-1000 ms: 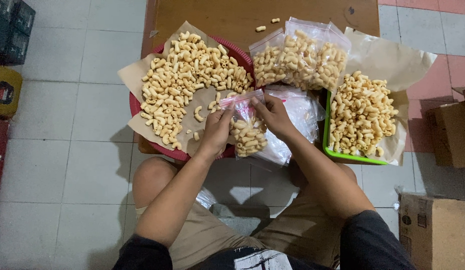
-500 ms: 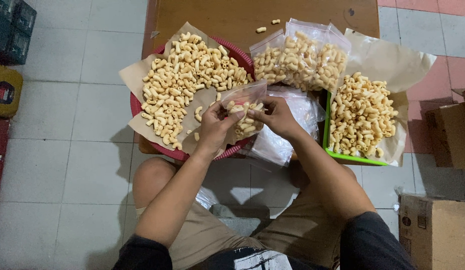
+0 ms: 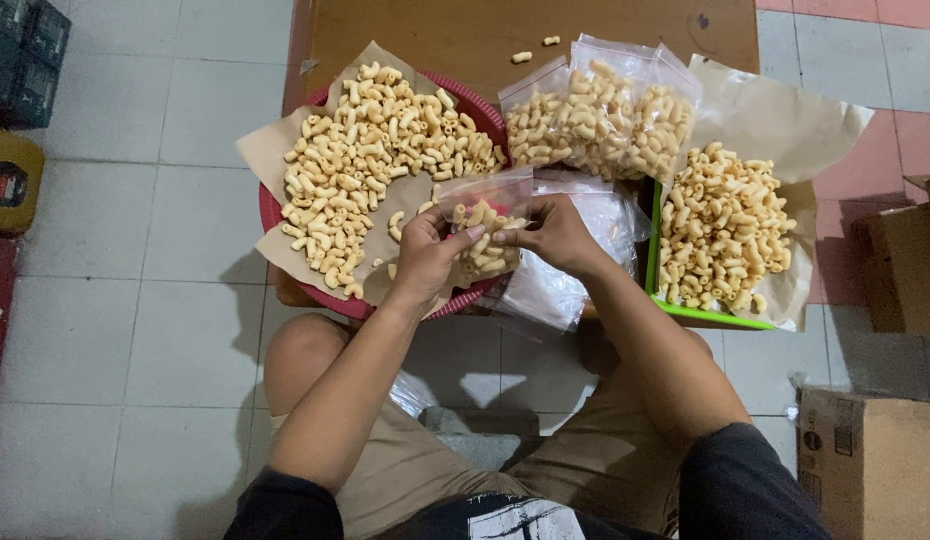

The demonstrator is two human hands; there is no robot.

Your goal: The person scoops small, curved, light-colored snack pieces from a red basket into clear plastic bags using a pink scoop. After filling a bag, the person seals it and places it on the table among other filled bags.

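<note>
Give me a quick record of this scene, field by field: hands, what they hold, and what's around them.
left hand: grip on small clear plastic bag of curled yellow snacks
right hand: pinching the same bag's right side
round red tray: brown paper, loose snack pile
green tray: paper-lined, second pile
filled clear bags: beyond the hands, on the brown wooden table
empty clear bags: under the right hand

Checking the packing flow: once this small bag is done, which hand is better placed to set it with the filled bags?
Probably the right hand: it already grips the small bag, and the filled bags lie on its side.
</note>
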